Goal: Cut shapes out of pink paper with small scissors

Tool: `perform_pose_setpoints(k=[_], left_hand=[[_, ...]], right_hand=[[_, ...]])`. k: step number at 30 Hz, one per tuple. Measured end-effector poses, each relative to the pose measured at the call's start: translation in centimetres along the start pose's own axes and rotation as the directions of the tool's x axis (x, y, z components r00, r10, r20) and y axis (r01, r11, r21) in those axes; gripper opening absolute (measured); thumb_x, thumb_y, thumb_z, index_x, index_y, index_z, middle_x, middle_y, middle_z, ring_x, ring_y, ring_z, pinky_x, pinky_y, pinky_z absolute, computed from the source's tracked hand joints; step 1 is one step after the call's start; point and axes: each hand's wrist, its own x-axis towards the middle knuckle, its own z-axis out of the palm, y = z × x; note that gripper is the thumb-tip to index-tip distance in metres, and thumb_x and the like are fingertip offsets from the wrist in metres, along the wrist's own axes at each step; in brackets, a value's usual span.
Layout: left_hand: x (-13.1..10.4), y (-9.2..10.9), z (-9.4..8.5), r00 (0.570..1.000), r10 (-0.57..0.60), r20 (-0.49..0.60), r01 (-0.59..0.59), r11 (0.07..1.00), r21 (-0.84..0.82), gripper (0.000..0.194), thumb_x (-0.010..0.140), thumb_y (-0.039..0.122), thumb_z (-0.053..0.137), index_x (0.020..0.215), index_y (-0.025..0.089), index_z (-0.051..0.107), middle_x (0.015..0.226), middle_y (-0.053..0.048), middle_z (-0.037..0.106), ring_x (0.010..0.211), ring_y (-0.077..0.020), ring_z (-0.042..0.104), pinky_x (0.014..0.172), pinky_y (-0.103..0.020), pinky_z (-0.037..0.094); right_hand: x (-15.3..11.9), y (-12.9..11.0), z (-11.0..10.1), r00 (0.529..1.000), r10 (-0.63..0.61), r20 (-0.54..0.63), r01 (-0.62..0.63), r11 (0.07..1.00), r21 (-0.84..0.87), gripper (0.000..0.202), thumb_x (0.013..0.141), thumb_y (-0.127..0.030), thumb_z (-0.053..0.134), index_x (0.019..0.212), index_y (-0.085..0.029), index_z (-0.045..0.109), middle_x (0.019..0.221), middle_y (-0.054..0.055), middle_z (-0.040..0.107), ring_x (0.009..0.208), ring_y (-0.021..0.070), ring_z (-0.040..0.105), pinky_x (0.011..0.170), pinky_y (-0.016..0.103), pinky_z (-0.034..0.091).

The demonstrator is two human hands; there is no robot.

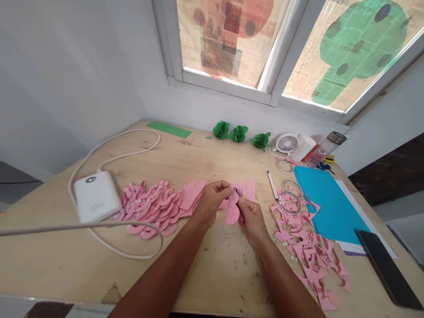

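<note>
My left hand [215, 197] is closed in a pinch on the top of a pink paper cutout [232, 214] with scalloped edges and drawn curved lines. My right hand [252, 217] is closed at the paper's right edge. From it a small dark tip, seemingly of scissors [237, 191], reaches up along the paper; the rest is hidden in the hand. Behind the hands lies a pink paper strip [251, 190]. To the left spreads a pile of layered pink cutouts [159, 207], with flat pink sheets [194, 194] at its right end.
A white power bank [97, 196] with a looping cable [132, 254] lies left. Pink scraps [311, 251], rings [289, 202], a pen [272, 185], blue sheets [331, 203] and a phone [387, 269] lie right. Green paper puffs [238, 133], a fan [287, 143] and a bottle [326, 148] stand behind.
</note>
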Motion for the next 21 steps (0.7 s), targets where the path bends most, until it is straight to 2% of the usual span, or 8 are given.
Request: perform_pose_setpoints(k=[7,16,21], left_hand=[[0.19,0.39,-0.38,0.997,-0.057,0.047,0.056,0.998,0.032,0.017,0.06,0.027,0.067,0.057,0.014,0.056,0.054,0.001,0.055,0.051,-0.0099,0.048,0.052,-0.023,0.036],[0.38,0.35,-0.48,0.994,-0.1,0.054,0.099,0.995,0.022,0.019,0.059,0.027,0.068,0.056,0.015,0.054,0.052,0.001,0.055,0.049,-0.0094,0.047,0.048,-0.022,0.033],[0.33,0.34,-0.64,0.994,-0.098,0.042,0.096,0.995,0.042,0.017,0.061,0.029,0.067,0.061,0.015,0.057,0.057,0.0,0.056,0.052,-0.0105,0.049,0.046,-0.021,0.032]], right_hand=[[0.1,0.31,-0.22,1.0,0.029,0.007,-0.028,0.999,-0.018,0.043,0.072,-0.054,0.057,0.054,-0.018,0.043,0.038,-0.009,0.028,0.035,0.0041,0.016,0.038,0.022,0.007],[0.18,0.68,-0.04,0.999,0.034,-0.004,-0.034,0.999,-0.003,0.041,0.073,-0.053,0.057,0.055,-0.017,0.047,0.038,-0.009,0.029,0.035,0.0041,0.016,0.037,0.022,0.008],[0.14,0.52,-0.05,1.0,0.03,-0.008,-0.03,0.999,-0.015,0.041,0.074,-0.052,0.057,0.053,-0.017,0.047,0.038,-0.009,0.03,0.035,0.0041,0.016,0.037,0.021,0.009]])
